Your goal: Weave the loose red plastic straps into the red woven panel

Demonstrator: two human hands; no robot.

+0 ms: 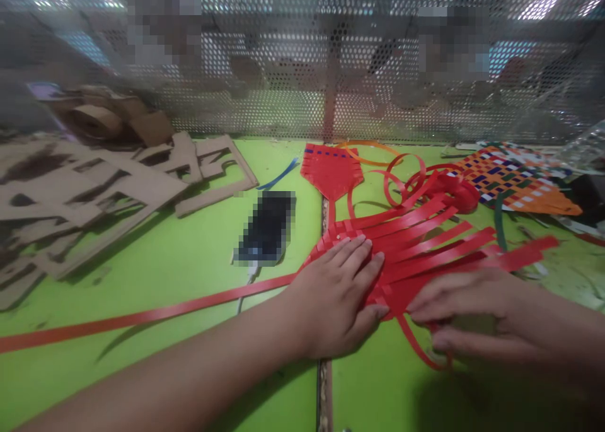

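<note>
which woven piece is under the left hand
The red woven piece with loose strips fanning rightward; the left hand rests on it. The blue-dashed red piece and multicoloured checkered piece lie farther back, untouched.

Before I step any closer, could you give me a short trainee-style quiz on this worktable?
1. Which of the person's hands lies palm-down on the red strips? A: right; B: left; C: neither.
2. True or false: the orange checked weave lies to the right of the red paddle-shaped piece.
3. What colour is the thin strip between the brown cardboard and that paddle-shaped piece?

Key: 1. B, the left hand. 2. True. 3. Blue.
</note>
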